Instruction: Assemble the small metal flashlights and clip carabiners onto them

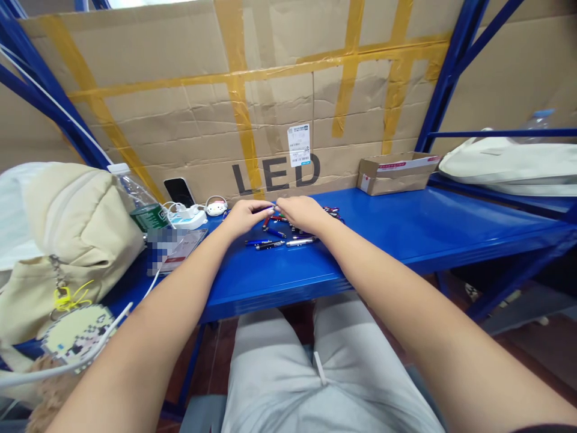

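My left hand (246, 216) is closed around a dark blue pen (262, 209), which lies nearly level between its thumb and fingers. Meeting it from the other side, my right hand (300, 213) has its fingertips pinched at the pen's right end; the exact grip there is partly hidden. Below both hands, loose pens lie on the blue table (270, 273): a blue pen (256, 243), a black pen (270, 245) and a silver pen (301, 242) in front, another blue pen (276, 233) behind. More pens, some red, are partly covered by my right hand.
Left of the hands are a beige bag (85, 210), a bottle with a green label (139, 201), a phone (179, 191), a white power strip (189, 218) and a flat clear case (187, 249). A low cardboard box (396, 174) stands back right. A taped cardboard sheet (189, 132) closes the back.
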